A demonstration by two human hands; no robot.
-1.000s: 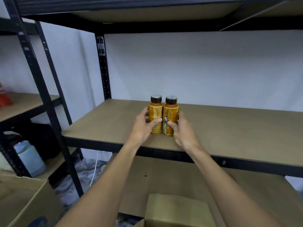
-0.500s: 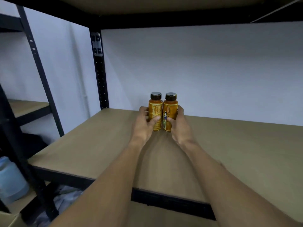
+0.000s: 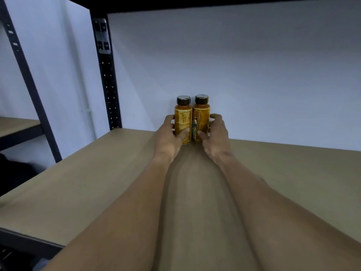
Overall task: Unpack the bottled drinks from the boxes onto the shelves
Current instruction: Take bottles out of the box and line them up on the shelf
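Wall [image 3: 254, 75]: pale, plain, behind the whole rack. Shelf [image 3: 97, 182]: tan board in a dark metal frame, running from the front edge to the wall. Upper shelf [image 3: 214, 3]: dark underside across the top. Post [image 3: 107, 75]: black perforated upright at the shelf's back left corner. Side shelf [image 3: 17, 124]: tan board of the neighbouring rack, beyond the left edge. Two bare forearms reach from the front edge to the back edge. Left hand [image 3: 168, 137]: grip curled round the left bottle [image 3: 183, 120], thumb across its front, fingers behind its left side. Right hand [image 3: 215, 137]: grip curled round the right bottle [image 3: 201, 118], thumb on its front, fingers round its right side. Both bottles: orange, printed labels, upright, touching side by side at the back edge, close against the wall, left of its middle; whether the bases rest on the board cannot be told. Caps [image 3: 183, 100]: dark, screw type, one on each bottle.
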